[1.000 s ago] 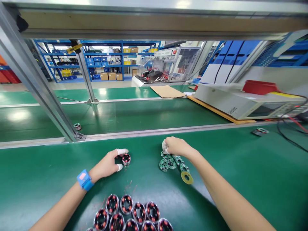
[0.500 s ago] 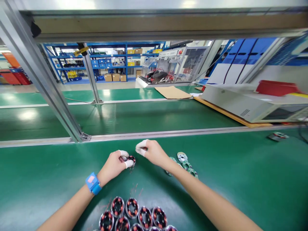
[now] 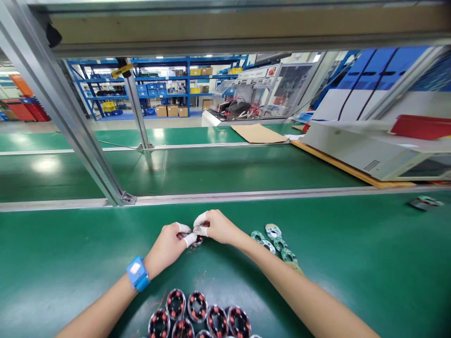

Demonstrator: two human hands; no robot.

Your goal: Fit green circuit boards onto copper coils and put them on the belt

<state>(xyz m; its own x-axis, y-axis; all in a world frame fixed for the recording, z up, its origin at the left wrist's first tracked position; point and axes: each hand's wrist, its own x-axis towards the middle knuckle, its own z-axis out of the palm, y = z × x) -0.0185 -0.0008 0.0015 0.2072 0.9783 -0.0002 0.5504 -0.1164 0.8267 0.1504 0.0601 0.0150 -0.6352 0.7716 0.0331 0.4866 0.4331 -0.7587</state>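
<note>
My left hand (image 3: 171,243), with white covers on thumb and finger and a blue band at the wrist, pinches a small ring-shaped coil part (image 3: 198,241) just above the green surface. Against its upper side, my right hand (image 3: 213,226) has its covered thumb and finger pressed together; whatever they hold is too small to name. Thin reddish wires hang below the part. Several similar coil rings (image 3: 197,306) stand grouped at the bottom centre. Green and white ring-shaped boards (image 3: 280,243) lie right of my hands, some partly behind my right forearm.
A metal rail (image 3: 225,197) runs across behind the green worktop (image 3: 88,253). An upright metal post (image 3: 81,126) rises at the left. Another round part (image 3: 424,203) lies far right, before a grey machine (image 3: 359,145). Brown cardboard (image 3: 259,133) lies further back.
My right hand has moved left and slightly down, and its fingertips now meet the coil ring beside my left fingertips. The view has shifted slightly, showing more of the boards.
</note>
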